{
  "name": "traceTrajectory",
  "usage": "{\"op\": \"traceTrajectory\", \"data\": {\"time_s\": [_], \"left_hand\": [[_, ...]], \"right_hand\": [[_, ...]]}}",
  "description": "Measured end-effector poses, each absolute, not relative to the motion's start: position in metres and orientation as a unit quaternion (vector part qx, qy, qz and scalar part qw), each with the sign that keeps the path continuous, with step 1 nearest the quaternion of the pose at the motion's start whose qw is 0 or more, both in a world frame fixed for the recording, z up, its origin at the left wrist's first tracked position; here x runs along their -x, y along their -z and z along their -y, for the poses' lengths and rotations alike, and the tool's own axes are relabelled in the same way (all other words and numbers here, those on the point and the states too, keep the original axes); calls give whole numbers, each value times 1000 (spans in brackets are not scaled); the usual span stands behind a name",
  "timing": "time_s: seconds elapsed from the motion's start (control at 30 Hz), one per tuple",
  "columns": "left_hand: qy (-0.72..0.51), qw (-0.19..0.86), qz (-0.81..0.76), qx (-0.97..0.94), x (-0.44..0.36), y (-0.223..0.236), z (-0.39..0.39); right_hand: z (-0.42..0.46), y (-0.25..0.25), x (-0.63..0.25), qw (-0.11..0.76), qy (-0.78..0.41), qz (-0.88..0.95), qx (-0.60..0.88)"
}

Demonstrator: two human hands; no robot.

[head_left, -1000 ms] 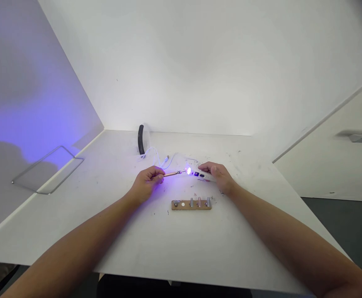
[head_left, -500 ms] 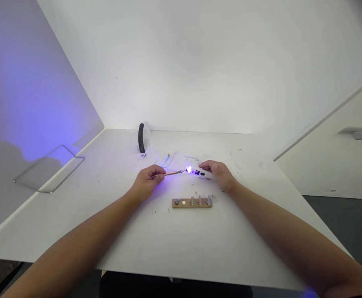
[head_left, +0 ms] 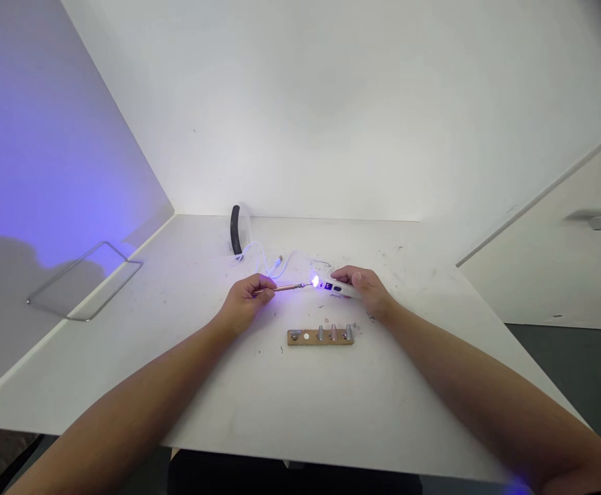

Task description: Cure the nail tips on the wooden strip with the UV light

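The head-worn camera looks from above the near edge of the white table (head_left: 300, 405), facing forward and down across it toward the wall (head_left: 331, 103) beyond its far edge. The view is close and wide: the table fills the lower half of the frame, with the left hand (head_left: 243, 306) and right hand (head_left: 365, 289) just below the centre, their forearms reaching in from the bottom corners.

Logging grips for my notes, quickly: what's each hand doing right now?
Left hand: closed, holding a thin brass rod.
Right hand: closed, holding a white device.
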State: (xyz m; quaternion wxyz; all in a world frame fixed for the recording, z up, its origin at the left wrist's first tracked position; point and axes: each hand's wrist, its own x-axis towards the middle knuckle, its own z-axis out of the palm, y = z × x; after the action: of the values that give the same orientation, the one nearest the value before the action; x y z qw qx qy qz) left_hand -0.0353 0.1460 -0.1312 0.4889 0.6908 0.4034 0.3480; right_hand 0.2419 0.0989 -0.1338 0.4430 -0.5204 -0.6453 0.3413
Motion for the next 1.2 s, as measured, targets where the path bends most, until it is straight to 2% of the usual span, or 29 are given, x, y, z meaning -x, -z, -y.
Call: {"op": "traceTrajectory", "data": {"time_s": [1.2], "left_hand": [[-358,464,-407,-701,36,129,-146]], "right_hand": [[-98,132,-240,440,-335,653,518]]}}
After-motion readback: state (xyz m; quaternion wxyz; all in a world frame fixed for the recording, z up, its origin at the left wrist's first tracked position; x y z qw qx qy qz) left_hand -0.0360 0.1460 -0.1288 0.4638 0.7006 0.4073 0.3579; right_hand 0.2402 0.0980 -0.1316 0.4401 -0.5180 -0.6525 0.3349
